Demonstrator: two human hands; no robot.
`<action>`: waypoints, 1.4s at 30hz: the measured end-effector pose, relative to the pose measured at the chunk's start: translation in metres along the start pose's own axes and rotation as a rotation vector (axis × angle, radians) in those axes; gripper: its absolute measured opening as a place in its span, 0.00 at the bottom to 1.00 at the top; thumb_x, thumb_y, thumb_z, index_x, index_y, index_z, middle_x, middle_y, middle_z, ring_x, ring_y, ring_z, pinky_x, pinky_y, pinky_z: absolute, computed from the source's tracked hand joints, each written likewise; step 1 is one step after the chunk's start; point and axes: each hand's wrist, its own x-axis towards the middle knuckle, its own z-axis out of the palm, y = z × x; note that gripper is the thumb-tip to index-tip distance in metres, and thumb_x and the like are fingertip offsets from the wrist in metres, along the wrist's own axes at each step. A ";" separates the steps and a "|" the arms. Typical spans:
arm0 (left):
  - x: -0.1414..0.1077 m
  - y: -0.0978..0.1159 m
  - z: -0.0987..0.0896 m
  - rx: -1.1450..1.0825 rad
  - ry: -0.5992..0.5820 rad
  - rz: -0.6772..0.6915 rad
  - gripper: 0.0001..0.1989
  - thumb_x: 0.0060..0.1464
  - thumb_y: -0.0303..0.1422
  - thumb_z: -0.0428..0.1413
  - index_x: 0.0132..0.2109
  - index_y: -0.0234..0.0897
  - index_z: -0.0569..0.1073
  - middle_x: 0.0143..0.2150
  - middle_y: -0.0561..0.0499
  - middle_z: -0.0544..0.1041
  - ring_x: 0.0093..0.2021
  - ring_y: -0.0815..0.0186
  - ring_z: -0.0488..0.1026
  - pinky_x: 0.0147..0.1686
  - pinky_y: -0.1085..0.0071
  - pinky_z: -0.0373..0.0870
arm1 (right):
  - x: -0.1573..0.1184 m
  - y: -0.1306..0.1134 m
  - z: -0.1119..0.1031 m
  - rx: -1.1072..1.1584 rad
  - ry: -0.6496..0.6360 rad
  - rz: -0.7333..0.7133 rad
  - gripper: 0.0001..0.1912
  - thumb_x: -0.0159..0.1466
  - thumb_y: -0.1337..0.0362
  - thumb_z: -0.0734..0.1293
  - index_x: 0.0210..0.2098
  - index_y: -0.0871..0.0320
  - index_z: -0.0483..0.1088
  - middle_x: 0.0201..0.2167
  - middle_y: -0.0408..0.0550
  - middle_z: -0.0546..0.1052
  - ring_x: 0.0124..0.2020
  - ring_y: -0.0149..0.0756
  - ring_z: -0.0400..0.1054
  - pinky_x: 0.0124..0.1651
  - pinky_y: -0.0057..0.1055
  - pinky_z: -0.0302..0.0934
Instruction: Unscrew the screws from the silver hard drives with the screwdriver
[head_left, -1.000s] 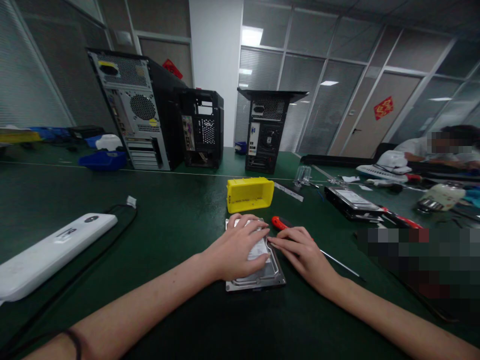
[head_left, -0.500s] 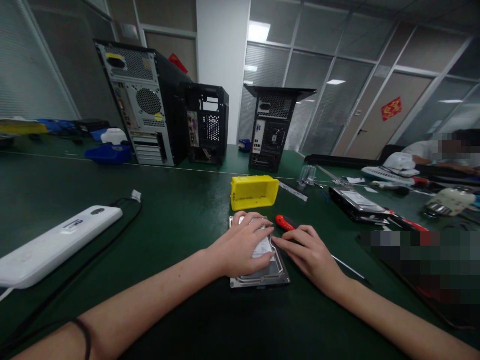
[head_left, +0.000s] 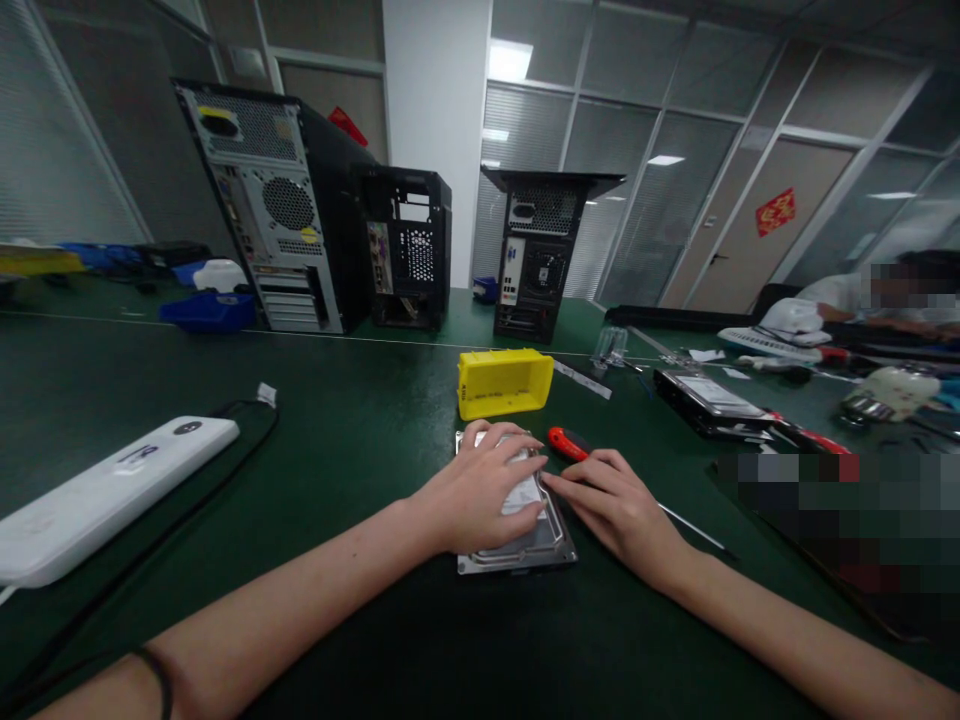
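A silver hard drive (head_left: 525, 550) lies flat on the green table (head_left: 352, 640). Across its top rests my left hand (head_left: 487, 490), fingers spread over the white label. At the drive's right edge is my right hand (head_left: 615, 500), its fingertips pressed together against the side; whatever they pinch is too small to make out. A screwdriver with a red and black handle (head_left: 568, 444) lies beyond and partly under my right hand, its shaft showing on the far side. Just behind the drive, a yellow bin (head_left: 506, 385) stands on its side, opening towards me.
Three computer cases (head_left: 289, 210) stand at the back. On the left are a white power strip (head_left: 127, 490) with a black cable and a blue bin (head_left: 210, 312). To the right lie another drive (head_left: 716, 397) and tools. A person sits at the far right.
The whole view has shifted slightly. Both hands keep the same places on the drive, and nothing else has visibly moved.
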 end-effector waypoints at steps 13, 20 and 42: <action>0.000 0.000 -0.002 -0.002 -0.018 -0.015 0.23 0.58 0.42 0.48 0.57 0.40 0.65 0.58 0.46 0.65 0.60 0.53 0.54 0.57 0.51 0.47 | -0.003 0.002 0.001 0.041 -0.031 0.053 0.17 0.65 0.72 0.58 0.52 0.61 0.67 0.40 0.53 0.74 0.41 0.39 0.65 0.44 0.40 0.60; 0.001 0.000 0.000 0.001 -0.012 -0.010 0.23 0.58 0.42 0.48 0.58 0.40 0.64 0.58 0.45 0.65 0.60 0.53 0.55 0.56 0.50 0.48 | -0.003 0.001 0.000 0.074 -0.048 0.092 0.16 0.64 0.71 0.59 0.51 0.58 0.68 0.38 0.50 0.74 0.39 0.37 0.66 0.45 0.41 0.58; 0.001 0.002 -0.003 -0.005 -0.019 -0.010 0.21 0.58 0.42 0.48 0.57 0.42 0.66 0.58 0.46 0.65 0.60 0.52 0.54 0.56 0.49 0.48 | -0.003 0.001 -0.001 0.155 -0.007 0.103 0.15 0.63 0.70 0.61 0.48 0.56 0.71 0.36 0.47 0.76 0.37 0.34 0.68 0.44 0.38 0.59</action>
